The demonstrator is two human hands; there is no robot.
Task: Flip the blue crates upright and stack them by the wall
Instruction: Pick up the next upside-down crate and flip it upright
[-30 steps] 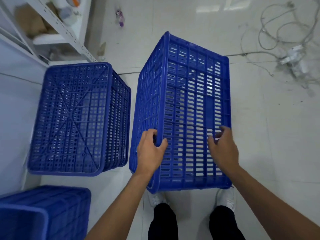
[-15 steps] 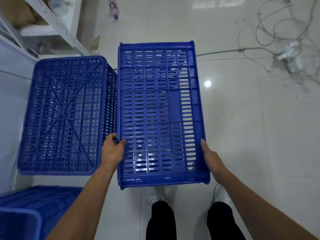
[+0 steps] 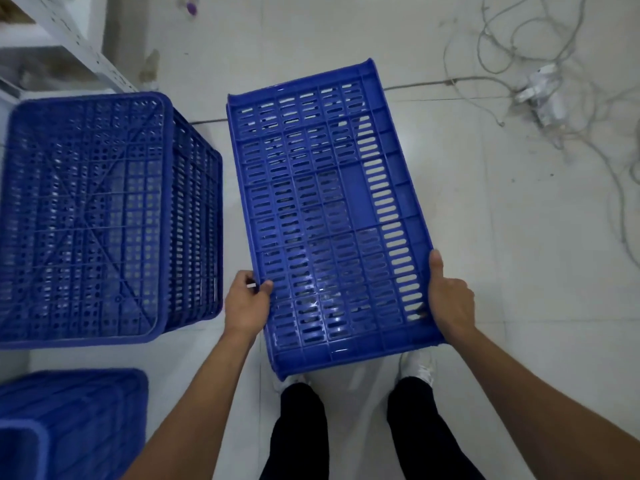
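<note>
I hold a blue slotted crate (image 3: 325,209) above the floor, turned on its side so one long slotted wall faces up at me. My left hand (image 3: 246,303) grips its near left edge and my right hand (image 3: 450,299) grips its near right edge. A second blue crate (image 3: 86,216) stands upside down on the floor to the left, its ribbed bottom facing up. A third blue crate (image 3: 69,420) shows at the bottom left corner, partly cut off.
A white metal shelf frame (image 3: 79,43) runs along the wall at the upper left. Loose grey cables and a white plug (image 3: 540,88) lie on the tiled floor at the upper right. My feet in white shoes (image 3: 417,368) stand under the held crate.
The held crate has turned from showing two faces to one flat slotted wall. It has since swung a little to the right, away from the upside-down crate. Both hands moved to its side edges.
</note>
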